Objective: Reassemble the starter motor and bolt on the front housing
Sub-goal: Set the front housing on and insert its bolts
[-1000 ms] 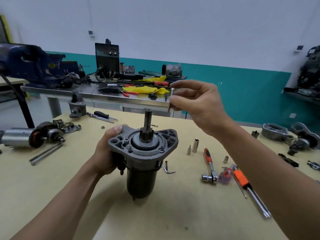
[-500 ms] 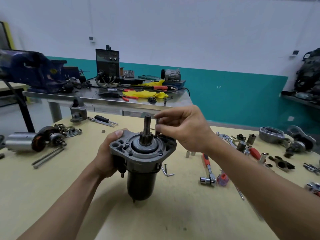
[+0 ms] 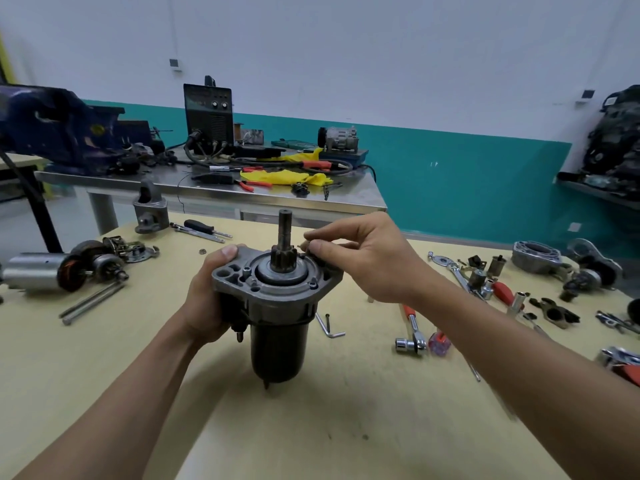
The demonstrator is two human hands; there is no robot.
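The starter motor (image 3: 280,344) stands upright on the yellow table, black body down and grey front housing (image 3: 273,289) on top, its pinion shaft (image 3: 286,237) pointing up. My left hand (image 3: 207,292) grips the housing's left side, thumb on the rim. My right hand (image 3: 360,261) is at the housing's back right corner, where thumb and forefinger pinch a small bolt (image 3: 306,244) at the flange. Most of that bolt is hidden by my fingers. Two bolt heads sit in the flange.
A hex key (image 3: 329,327) lies just right of the motor. A ratchet (image 3: 412,332), sockets (image 3: 485,289) and screwdrivers (image 3: 502,292) lie to the right, with another housing (image 3: 536,256) beyond. An armature (image 3: 65,271) and long bolts (image 3: 91,301) lie left. A steel bench (image 3: 207,188) stands behind.
My right hand came down from above the table with the bolt and now holds it at the housing's back right corner. My left hand kept its grip on the motor.
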